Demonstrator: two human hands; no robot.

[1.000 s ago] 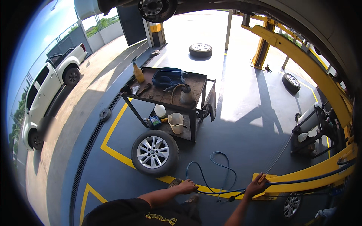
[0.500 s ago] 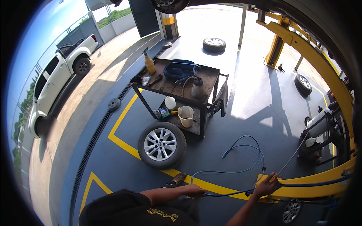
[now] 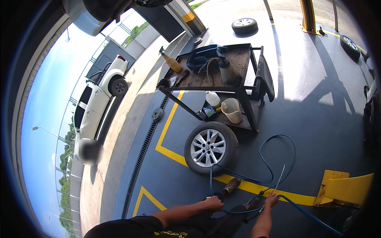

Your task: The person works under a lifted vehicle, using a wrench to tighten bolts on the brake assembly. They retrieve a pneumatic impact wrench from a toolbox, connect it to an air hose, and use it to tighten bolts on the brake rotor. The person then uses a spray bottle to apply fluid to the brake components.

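My left hand is closed round a blue air hose, low in front of my body. The hose rises from that hand in a loop past the wheel, curls across the floor and runs on beside my right hand. The right fingers are wrapped round the lower end of a thin metal rod that points up and away. Whether those fingers also grip the hose I cannot tell. A dark fitting sits on the hose just left of the right hand. Beyond my left hand a wheel with a silver rim lies on the floor.
A dark metal trolley stands beyond the wheel, carrying a spray bottle, a blue tray and a jug. The yellow lift arm reaches in at the right. Other wheels lie farther off; a white pickup stands left.
My view has swung, shifting the trolley, wheel and pickup rightward in the picture. The hands have come closer together, and the hose now loops up from my left hand. The rod points more upright.
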